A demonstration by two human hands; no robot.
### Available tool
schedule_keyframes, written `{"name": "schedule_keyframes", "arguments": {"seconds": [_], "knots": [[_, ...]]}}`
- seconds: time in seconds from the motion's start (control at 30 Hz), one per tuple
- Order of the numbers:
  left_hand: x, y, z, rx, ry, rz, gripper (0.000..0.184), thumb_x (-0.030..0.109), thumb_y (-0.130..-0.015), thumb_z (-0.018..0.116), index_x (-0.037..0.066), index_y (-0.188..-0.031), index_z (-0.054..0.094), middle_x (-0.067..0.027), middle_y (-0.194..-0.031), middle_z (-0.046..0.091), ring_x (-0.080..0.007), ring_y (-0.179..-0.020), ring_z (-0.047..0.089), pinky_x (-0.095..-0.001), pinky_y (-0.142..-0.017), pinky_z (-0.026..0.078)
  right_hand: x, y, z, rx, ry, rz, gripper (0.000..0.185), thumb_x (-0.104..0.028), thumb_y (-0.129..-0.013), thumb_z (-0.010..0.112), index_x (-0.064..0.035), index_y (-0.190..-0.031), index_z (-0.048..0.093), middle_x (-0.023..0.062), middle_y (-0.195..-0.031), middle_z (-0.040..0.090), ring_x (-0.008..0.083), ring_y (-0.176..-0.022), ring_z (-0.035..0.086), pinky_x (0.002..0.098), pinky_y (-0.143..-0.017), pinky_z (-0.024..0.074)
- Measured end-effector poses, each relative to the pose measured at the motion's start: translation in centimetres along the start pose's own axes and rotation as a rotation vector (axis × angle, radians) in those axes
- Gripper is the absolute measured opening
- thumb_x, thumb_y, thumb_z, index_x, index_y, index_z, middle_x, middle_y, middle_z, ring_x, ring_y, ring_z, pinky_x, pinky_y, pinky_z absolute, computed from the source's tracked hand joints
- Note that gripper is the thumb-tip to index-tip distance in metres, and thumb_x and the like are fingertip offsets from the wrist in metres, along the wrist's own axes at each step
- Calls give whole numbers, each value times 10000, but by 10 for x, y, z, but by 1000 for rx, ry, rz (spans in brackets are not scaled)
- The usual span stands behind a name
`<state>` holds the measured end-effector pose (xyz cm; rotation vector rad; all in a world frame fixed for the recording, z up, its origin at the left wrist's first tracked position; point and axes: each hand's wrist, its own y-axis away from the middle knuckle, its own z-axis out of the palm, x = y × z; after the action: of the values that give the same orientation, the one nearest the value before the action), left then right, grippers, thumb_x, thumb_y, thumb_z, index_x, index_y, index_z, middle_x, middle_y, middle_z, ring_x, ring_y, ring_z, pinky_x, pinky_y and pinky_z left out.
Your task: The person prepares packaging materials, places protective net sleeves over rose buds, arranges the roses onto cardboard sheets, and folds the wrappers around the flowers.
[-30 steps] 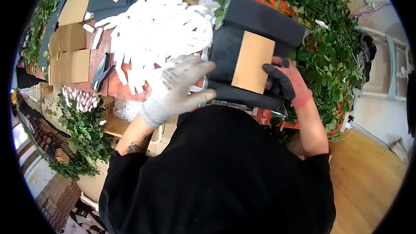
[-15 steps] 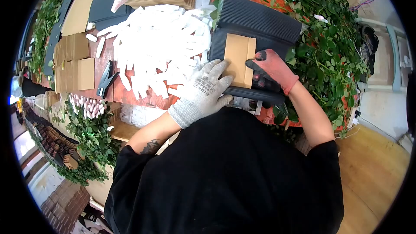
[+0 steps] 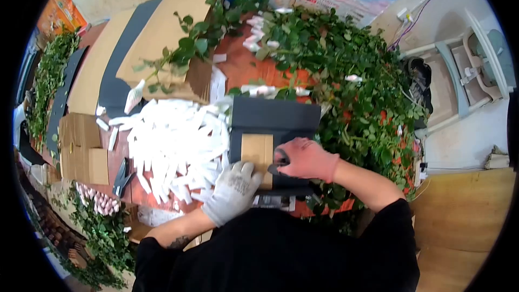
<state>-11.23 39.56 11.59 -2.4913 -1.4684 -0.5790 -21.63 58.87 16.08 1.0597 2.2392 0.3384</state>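
A small tan cardboard piece (image 3: pixel 257 148) lies on a dark corrugated sheet (image 3: pixel 275 112) on the red table. My left hand (image 3: pixel 232 192), in a pale grey glove, rests with fingers stretched out over the cardboard's lower left corner. At the cardboard's right edge is my right hand (image 3: pixel 304 159), in a red glove with black fingertips. Its fingers are curled closed, and what they hold, if anything, is hidden. Left of the sheet spreads a heap of white strips (image 3: pixel 173 146). A black stapler (image 3: pixel 123 177) lies beyond the heap.
Leafy rose stems (image 3: pixel 346 70) pile up along the right and back. A single netted rose bud (image 3: pixel 135 96) lies over the stacked cardboard sheets (image 3: pixel 162 54). Folded cardboard (image 3: pixel 84 148) sits at left, above bunched pink buds (image 3: pixel 97 199). A white folding chair (image 3: pixel 459 75) stands far right.
The view has tilted up, showing the wall posters and more of the table's back. The dark sheet's upper flap stands differently. My right hand has curled tighter; my left stays on the cardboard.
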Motion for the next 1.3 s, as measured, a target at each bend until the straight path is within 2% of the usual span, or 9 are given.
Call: {"name": "schedule_keyframes", "arguments": {"seconds": [0.17, 0.3, 0.53, 0.67, 0.87, 0.9, 0.93, 1.13, 1.3], "knots": [[6, -8, -7, 35, -27, -28, 482, 182, -645, 670, 124, -1116, 592, -76, -1026, 507, -246, -992, 511, -355, -791, 450, 69, -43, -114, 596, -30, -121, 251, -206, -729, 635, -75, -943, 620, 113, -880, 611, 256, -859, 618, 356, -776, 491], [5, -11, -4, -24, 26, -110, 539, 171, -594, 703, 160, -1124, 602, -76, -1086, 513, -242, -1035, 503, -385, -819, 431, 198, -160, -115, 528, 551, 18, 675, -307, -746, 654, -4, -1296, 406, 154, -1246, 495, 300, -1189, 445, 382, -1031, 325], [6, -17, 2, 54, 68, -86, 584, 133, -528, 709, 174, -1103, 619, -86, -1063, 530, -278, -1003, 517, -403, -807, 435, 229, -235, -97, 248, 767, 101, 385, -252, -809, 559, -53, -1136, 524, 129, -1079, 601, 275, -1054, 557, 386, -923, 403], [6, -16, 2, 44, 36, -118, 559, 143, -523, 723, 177, -1075, 638, -91, -1071, 526, -282, -1026, 509, -410, -829, 431, 219, -215, -95, 203, 730, 12, 274, -209, -799, 533, -83, -1042, 544, 89, -990, 626, 263, -959, 599, 362, -798, 476], [8, -15, -6, -17, 58, -140, 569, 165, -527, 737, 171, -1085, 631, -96, -1088, 515, -278, -1050, 496, -410, -873, 414, 224, -141, -187, 1245, 411, -390, 92, -99, -726, 481, -177, -688, 451, -13, -618, 413, 115, -530, 446, 213, -487, 379], [8, -14, -5, -15, 53, -138, 573, 170, -527, 738, 173, -1089, 628, -96, -1090, 514, -278, -1053, 494, -413, -875, 412, 202, -102, -227, 1022, 653, 249, 96, -134, -735, 537, -165, -816, 578, -9, -752, 572, 157, -630, 541, 257, -585, 461], [8, -13, -3, -11, 46, -137, 578, 174, -527, 739, 176, -1094, 625, -96, -1093, 512, -279, -1055, 492, -415, -877, 411, 234, -87, -255, 1532, 722, -100, 162, -172, -779, 494, -172, -877, 623, 23, -708, 530, 164, -608, 531, 280, -567, 459], [5, -12, -4, -7, 66, -133, 564, 177, -534, 737, 178, -1087, 625, -85, -1083, 513, -276, -1060, 487, -413, -867, 415, 205, 75, -378, 1928, 438, -44, 304, -181, -805, 624, -19, -1062, 634, 70, -945, 689, 151, -825, 639, 278, -788, 483], [3, -10, -3, -15, 75, -125, 550, 199, -544, 746, 176, -1081, 626, -75, -1085, 512, -274, -1064, 483, -415, -866, 414, 141, 54, -328, 1615, 396, -128, 339, -150, -826, 611, -25, -1141, 604, 87, -1000, 678, 170, -884, 643, 277, -831, 476]]}}
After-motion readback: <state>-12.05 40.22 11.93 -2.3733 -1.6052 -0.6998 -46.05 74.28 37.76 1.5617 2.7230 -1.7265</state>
